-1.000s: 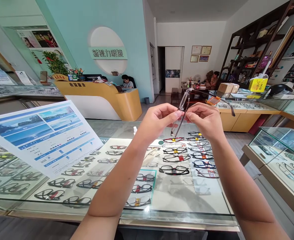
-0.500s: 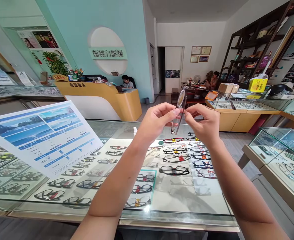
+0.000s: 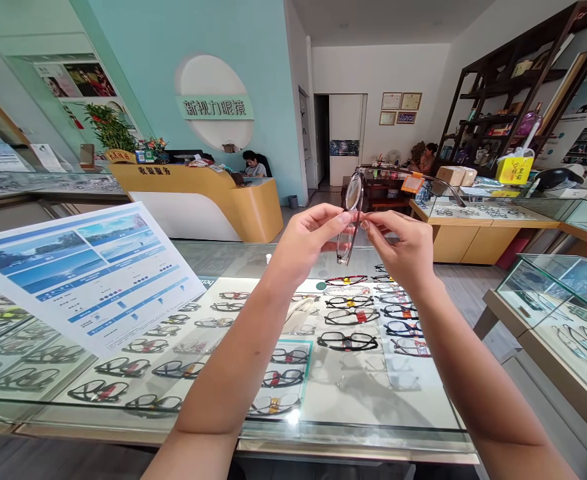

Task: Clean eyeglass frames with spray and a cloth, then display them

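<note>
Glass display case (image 3: pixel 373 428), spectacles (image 3: pixel 347 341) in rows. Held above: one pair of glasses (image 3: pixel 355 191), upended, orange tag (image 3: pixel 413 183) attached. My left hand (image 3: pixel 308 241) pinches it; my right hand (image 3: pixel 403 245), fingertips (image 3: pixel 366 224) bunched, is near the bridge (image 3: pixel 357 217), hold unclear.

Thin-rimmed eyeglasses (image 3: pixel 355 191) with clear lenses are raised above the bench (image 3: pixel 333 403), front nearly edge-on, one orange-tagged temple unfolded and reaching rightward to a dark tip.
</note>
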Available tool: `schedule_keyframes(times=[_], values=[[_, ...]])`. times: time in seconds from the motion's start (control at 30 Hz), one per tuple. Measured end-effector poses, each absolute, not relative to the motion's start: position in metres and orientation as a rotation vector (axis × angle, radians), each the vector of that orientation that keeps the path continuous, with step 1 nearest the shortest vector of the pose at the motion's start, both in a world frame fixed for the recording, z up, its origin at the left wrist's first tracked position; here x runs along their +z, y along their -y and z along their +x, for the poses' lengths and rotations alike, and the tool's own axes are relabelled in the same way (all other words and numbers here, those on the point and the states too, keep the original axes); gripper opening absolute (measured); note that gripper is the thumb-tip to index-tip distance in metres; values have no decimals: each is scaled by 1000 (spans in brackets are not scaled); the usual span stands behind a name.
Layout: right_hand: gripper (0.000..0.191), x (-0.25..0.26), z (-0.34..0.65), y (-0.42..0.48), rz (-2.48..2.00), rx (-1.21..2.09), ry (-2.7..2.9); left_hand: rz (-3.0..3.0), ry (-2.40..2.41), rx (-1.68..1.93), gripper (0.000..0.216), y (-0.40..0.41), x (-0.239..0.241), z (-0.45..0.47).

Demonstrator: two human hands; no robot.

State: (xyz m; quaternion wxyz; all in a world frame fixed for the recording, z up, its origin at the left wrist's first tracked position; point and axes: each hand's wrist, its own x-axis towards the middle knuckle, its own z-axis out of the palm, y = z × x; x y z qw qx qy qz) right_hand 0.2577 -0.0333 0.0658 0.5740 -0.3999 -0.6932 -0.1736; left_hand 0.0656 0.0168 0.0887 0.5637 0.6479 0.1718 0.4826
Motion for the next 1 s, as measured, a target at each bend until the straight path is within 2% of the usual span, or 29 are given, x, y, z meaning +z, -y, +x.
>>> schedule_keyframes(times=[0.33, 0.4, 0.57, 0.83, 1.0], values=[[17, 66, 255, 35, -910, -383, 1658, 1501, -356, 1095, 35, -21, 87, 65], [15, 67, 252, 37, -921, -284, 1615, 1519, -347, 1109, 36, -20, 86, 66], [25, 73, 247, 41, -896, 109, 1397, 1714, -400, 1252, 32, -14, 84, 73], [12, 72, 255, 34, -993, 144, 1279, 1790, -493, 1383, 29, -16, 82, 76], [31, 71, 265, 25, -1052, 275, 1169, 1647, -534, 1509, 34, -22, 81, 74]])
